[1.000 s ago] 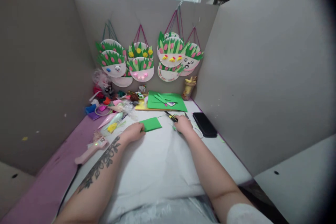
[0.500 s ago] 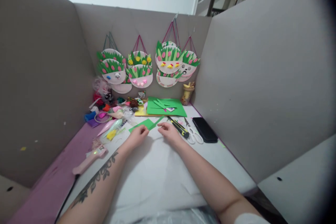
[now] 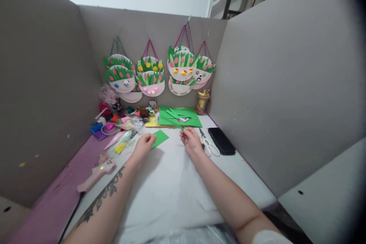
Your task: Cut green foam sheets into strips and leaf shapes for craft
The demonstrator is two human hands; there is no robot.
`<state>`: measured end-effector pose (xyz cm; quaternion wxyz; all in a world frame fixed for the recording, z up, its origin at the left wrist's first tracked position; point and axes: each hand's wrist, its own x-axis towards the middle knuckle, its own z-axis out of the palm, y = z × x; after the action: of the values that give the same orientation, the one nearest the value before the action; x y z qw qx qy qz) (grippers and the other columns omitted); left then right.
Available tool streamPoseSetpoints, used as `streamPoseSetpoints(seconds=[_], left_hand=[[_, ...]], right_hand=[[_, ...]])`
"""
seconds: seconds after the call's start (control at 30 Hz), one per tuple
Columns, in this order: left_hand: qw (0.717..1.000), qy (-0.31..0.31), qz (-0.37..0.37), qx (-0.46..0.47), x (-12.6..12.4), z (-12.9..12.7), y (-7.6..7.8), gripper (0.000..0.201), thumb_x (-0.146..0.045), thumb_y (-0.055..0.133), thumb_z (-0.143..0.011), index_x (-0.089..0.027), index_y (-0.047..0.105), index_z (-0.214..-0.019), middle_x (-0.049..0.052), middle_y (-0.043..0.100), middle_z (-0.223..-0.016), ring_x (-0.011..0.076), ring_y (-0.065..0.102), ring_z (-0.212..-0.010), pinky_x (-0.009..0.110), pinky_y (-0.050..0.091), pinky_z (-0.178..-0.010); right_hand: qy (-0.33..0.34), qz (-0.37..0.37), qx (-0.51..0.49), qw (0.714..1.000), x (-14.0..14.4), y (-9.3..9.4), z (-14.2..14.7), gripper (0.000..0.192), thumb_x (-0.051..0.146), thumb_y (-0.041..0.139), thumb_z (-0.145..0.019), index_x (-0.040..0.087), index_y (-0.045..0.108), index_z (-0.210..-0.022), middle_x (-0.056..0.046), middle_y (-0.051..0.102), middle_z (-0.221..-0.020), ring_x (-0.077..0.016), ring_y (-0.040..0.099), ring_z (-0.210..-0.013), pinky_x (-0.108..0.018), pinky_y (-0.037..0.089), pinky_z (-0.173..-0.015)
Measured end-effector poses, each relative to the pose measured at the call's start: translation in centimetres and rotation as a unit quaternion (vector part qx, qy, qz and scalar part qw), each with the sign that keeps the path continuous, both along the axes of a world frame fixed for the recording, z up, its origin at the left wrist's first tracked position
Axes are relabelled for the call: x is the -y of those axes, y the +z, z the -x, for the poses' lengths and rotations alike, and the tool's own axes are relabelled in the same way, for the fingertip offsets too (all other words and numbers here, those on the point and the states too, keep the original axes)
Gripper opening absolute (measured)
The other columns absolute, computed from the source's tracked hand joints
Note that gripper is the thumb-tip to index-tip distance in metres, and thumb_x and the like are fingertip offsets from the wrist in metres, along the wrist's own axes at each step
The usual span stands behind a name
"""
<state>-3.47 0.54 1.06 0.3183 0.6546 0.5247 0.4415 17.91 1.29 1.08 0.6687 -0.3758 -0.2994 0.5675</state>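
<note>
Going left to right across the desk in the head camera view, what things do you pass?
Pink glue gun → left hand → green foam piece → right hand → scissors → black phone.

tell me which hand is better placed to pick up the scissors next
Right, most likely. The right hand sits just beside the scissors, though it pinches a thin green strip. The left hand rests on the green sheet, farther off across the white paper.
</note>
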Motion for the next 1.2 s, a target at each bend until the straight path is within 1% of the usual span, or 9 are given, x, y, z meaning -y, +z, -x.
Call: streamPoseSetpoints(seconds=[0.2,0.33,0.4,0.47,0.53,0.63,0.8,0.97,1.2], left_hand=[[0.994,-0.007,0.041,0.100,1.7,-3.0,-0.1,0.030,-0.046,0.063,-0.069,-0.017,0.061,-0.070,-0.002,0.055,-0.059,0.0114,0.045,-0.054,0.023,0.033,-0.053],[0.990,0.024,0.023,0.138,2.0,-2.9,-0.1,0.034,-0.049,0.061,-0.072,-0.018,0.052,-0.061,-0.005,0.046,-0.051,0.0095,0.039,-0.049,0.022,0.029,-0.049],[0.983,0.043,0.020,0.175,1.6,-2.2,-0.2,0.033,-0.049,0.061,-0.072,-0.018,0.052,-0.063,-0.006,0.045,-0.052,0.0090,0.038,-0.049,0.022,0.028,-0.049],[0.973,0.063,0.030,0.220,1.0,-1.6,-0.3,0.033,-0.048,0.064,-0.070,-0.019,0.051,-0.064,-0.007,0.043,-0.052,0.0085,0.037,-0.049,0.022,0.026,-0.048],[0.963,0.073,0.043,0.255,0.6,-1.3,-0.5,0.033,-0.048,0.065,-0.068,-0.019,0.050,-0.064,-0.007,0.041,-0.051,0.0080,0.035,-0.047,0.022,0.024,-0.047],[0.955,0.075,0.056,0.280,0.3,-1.4,-0.9,0.035,-0.049,0.066,-0.067,-0.018,0.050,-0.063,-0.007,0.040,-0.051,0.0077,0.034,-0.047,0.022,0.024,-0.047],[0.950,0.091,0.049,0.296,0.3,-1.6,-1.3,0.035,-0.047,0.066,-0.067,-0.018,0.048,-0.061,-0.007,0.039,-0.052,0.0075,0.034,-0.048,0.022,0.025,-0.047],[0.949,0.102,0.045,0.295,0.2,-1.4,-1.3,0.034,-0.047,0.065,-0.068,-0.019,0.046,-0.061,-0.007,0.038,-0.052,0.0078,0.034,-0.048,0.022,0.027,-0.048],[0.948,0.101,0.053,0.298,0.3,-1.5,-1.5,0.035,-0.048,0.065,-0.069,-0.018,0.046,-0.062,-0.007,0.038,-0.053,0.0074,0.035,-0.048,0.021,0.027,-0.047]], right_hand=[[0.156,-0.048,0.161,0.973,2.2,-0.6,3.4,0.031,0.037,0.071,-0.061,0.019,0.049,-0.073,-0.002,0.067,-0.065,-0.0144,0.063,-0.057,-0.021,0.042,-0.050],[0.123,-0.066,0.391,0.910,1.8,0.5,1.5,0.018,0.036,0.058,-0.074,0.019,0.053,-0.073,-0.003,0.067,-0.070,-0.0154,0.063,-0.061,-0.024,0.045,-0.056],[0.006,-0.035,0.569,0.822,1.1,1.5,-2.1,0.014,0.032,0.053,-0.079,0.019,0.058,-0.076,-0.005,0.069,-0.078,-0.0174,0.064,-0.074,-0.026,0.045,-0.064],[-0.081,0.072,0.711,0.694,0.5,2.4,-6.4,0.017,0.033,0.050,-0.083,0.020,0.061,-0.083,-0.008,0.069,-0.087,-0.0211,0.065,-0.085,-0.029,0.045,-0.068],[-0.036,0.187,0.778,0.598,0.3,2.9,-10.3,0.022,0.037,0.058,-0.079,0.019,0.063,-0.088,-0.012,0.069,-0.095,-0.0235,0.065,-0.088,-0.029,0.045,-0.067],[0.059,0.264,0.805,0.527,0.7,2.7,-12.7,0.035,0.043,0.069,-0.069,0.016,0.066,-0.091,-0.016,0.067,-0.101,-0.0269,0.065,-0.093,-0.031,0.046,-0.068],[0.132,0.249,0.817,0.503,1.2,2.1,-10.9,0.049,0.037,0.075,-0.060,0.014,0.063,-0.102,-0.015,0.067,-0.099,-0.0291,0.065,-0.093,-0.033,0.047,-0.069],[0.082,0.224,0.818,0.524,0.9,1.4,-11.2,0.061,0.033,0.071,-0.062,0.013,0.051,-0.116,-0.016,0.065,-0.102,-0.0289,0.064,-0.094,-0.033,0.047,-0.069],[0.026,0.201,0.826,0.527,0.7,1.4,-12.0,0.047,0.030,0.066,-0.069,0.014,0.050,-0.110,-0.016,0.064,-0.099,-0.0279,0.064,-0.093,-0.031,0.045,-0.068]])
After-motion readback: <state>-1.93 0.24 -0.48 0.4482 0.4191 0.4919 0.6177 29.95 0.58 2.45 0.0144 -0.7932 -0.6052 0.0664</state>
